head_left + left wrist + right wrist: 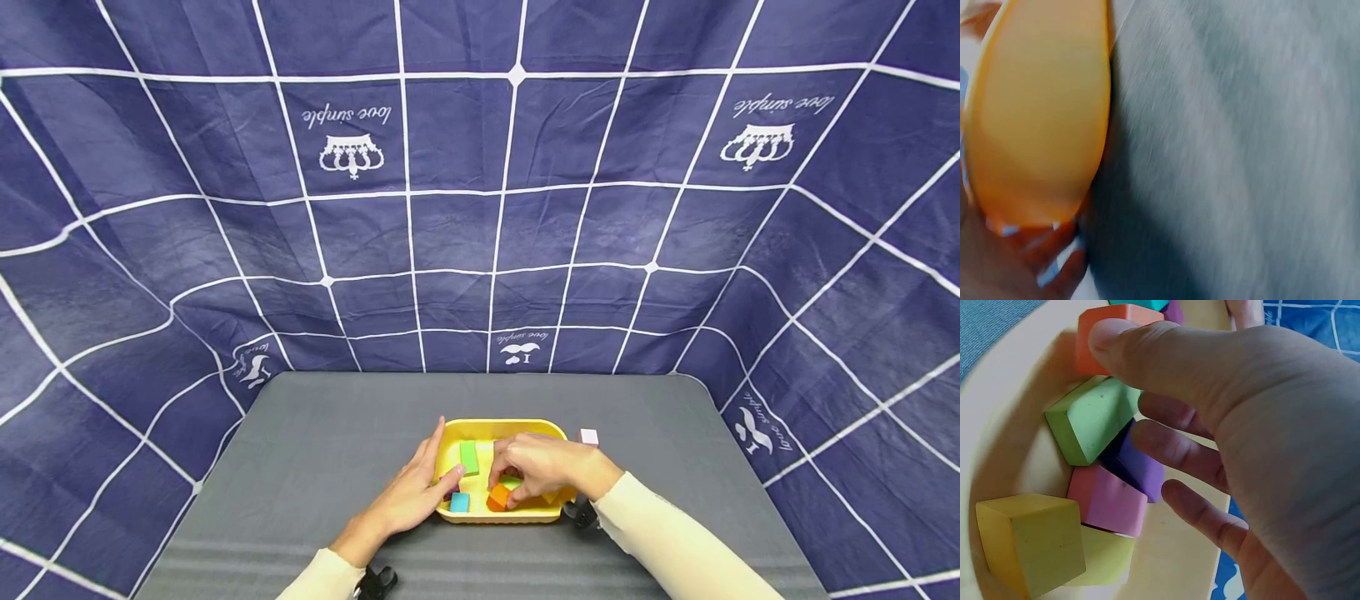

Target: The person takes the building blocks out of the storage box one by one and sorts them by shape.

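Note:
A yellow plastic basin [498, 517] holds several coloured blocks. My left hand [408, 498] holds its left end, thumb over the rim and fingers along the outside; the basin's outer wall fills part of the left wrist view. Inside the basin, my right hand [543, 462] pinches an orange block [497, 499] between thumb and fingers, the other fingers spread loosely. Near that hand lie a light green block [1094, 422], a purple block [1142, 467], a pink block [1110, 501] and a yellow block [1035, 544]. Toward the left end are a green block [468, 458] and a blue block [460, 502].
A pale pink block [589, 437] sits on the grey tabletop [337, 417], outside the basin at its right. Blue cloth [465, 233] with white grid lines hangs behind the table and along both sides.

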`<control>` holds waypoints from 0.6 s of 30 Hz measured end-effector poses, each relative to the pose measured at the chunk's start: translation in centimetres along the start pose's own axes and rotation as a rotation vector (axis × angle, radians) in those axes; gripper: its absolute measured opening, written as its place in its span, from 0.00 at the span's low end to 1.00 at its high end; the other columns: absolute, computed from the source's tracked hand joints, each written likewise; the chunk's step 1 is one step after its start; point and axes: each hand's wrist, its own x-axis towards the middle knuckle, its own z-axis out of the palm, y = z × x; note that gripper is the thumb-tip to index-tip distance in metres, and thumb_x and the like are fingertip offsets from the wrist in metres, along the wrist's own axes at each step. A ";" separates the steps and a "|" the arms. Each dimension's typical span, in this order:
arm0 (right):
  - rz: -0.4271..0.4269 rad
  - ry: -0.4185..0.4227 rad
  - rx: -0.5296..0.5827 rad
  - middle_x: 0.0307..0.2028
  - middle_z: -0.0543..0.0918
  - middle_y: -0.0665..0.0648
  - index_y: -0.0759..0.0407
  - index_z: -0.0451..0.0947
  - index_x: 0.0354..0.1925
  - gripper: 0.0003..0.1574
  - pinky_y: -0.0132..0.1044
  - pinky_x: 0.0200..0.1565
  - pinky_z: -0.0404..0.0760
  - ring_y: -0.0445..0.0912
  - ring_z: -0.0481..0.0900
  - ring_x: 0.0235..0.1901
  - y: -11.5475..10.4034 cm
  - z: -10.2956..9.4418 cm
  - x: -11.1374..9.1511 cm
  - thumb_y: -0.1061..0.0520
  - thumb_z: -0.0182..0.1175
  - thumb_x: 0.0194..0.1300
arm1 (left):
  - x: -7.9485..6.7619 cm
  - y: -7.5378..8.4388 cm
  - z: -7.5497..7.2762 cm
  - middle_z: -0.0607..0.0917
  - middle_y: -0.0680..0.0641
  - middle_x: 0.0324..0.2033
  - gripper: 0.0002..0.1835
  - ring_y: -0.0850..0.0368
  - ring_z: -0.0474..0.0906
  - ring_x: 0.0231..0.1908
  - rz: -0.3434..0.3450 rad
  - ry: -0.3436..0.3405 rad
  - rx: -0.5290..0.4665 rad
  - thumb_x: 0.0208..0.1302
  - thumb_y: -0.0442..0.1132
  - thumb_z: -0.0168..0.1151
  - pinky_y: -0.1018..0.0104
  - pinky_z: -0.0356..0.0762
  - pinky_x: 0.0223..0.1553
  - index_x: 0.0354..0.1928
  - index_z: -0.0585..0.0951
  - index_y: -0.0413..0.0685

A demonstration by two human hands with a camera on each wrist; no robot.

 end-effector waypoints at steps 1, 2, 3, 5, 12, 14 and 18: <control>-0.004 0.010 0.012 0.48 0.91 0.45 0.42 0.96 0.55 0.18 0.21 0.48 0.78 0.37 0.83 0.41 0.0 0.0 -0.1 0.48 0.88 0.68 | 0.1 0.2 0.3 0.71 0.38 0.88 0.50 0.32 0.79 0.80 -0.008 0.025 0.008 0.89 0.63 0.59 0.25 0.75 0.78 0.98 0.48 0.55; -0.008 0.021 0.027 0.47 0.91 0.46 0.44 0.96 0.55 0.18 0.21 0.47 0.78 0.37 0.84 0.40 0.1 0.0 -0.2 0.49 0.87 0.69 | 0.1 0.2 0.6 0.73 0.38 0.87 0.47 0.32 0.80 0.79 -0.012 0.051 0.016 0.91 0.62 0.57 0.24 0.76 0.77 0.98 0.50 0.55; -0.010 0.035 0.036 0.47 0.90 0.46 0.45 0.96 0.55 0.17 0.20 0.47 0.78 0.38 0.84 0.40 0.1 -0.1 -0.3 0.50 0.86 0.70 | 0.3 0.3 0.9 0.75 0.38 0.85 0.45 0.32 0.81 0.78 -0.014 0.078 0.026 0.92 0.60 0.56 0.23 0.76 0.76 0.98 0.51 0.55; -0.018 0.069 0.040 0.47 0.90 0.46 0.48 0.95 0.56 0.17 0.20 0.47 0.79 0.38 0.86 0.41 0.2 -0.1 -0.6 0.52 0.85 0.71 | 0.4 0.4 1.4 0.77 0.37 0.84 0.43 0.32 0.82 0.78 -0.019 0.121 0.049 0.93 0.58 0.55 0.23 0.77 0.74 0.97 0.53 0.56; -0.029 0.200 0.022 0.48 0.91 0.46 0.52 0.93 0.57 0.16 0.22 0.49 0.83 0.39 0.87 0.42 0.5 -0.4 -1.7 0.54 0.82 0.74 | 0.5 0.3 2.0 0.81 0.36 0.80 0.42 0.33 0.84 0.75 -0.036 0.168 0.088 0.93 0.58 0.56 0.21 0.76 0.74 0.97 0.54 0.60; -0.025 0.230 0.027 0.48 0.91 0.47 0.53 0.93 0.57 0.16 0.23 0.49 0.84 0.42 0.89 0.42 0.7 -0.4 -2.1 0.55 0.82 0.74 | 0.5 0.3 2.0 0.81 0.36 0.80 0.42 0.32 0.83 0.76 -0.036 0.165 0.084 0.93 0.58 0.56 0.19 0.74 0.74 0.97 0.54 0.59; 0.011 0.281 0.027 0.48 0.92 0.47 0.52 0.93 0.58 0.17 0.28 0.50 0.86 0.45 0.92 0.43 1.2 -0.4 -3.0 0.55 0.82 0.74 | 0.5 0.6 2.0 0.79 0.36 0.82 0.42 0.32 0.81 0.79 -0.050 0.156 0.072 0.93 0.58 0.56 0.17 0.71 0.77 0.97 0.54 0.59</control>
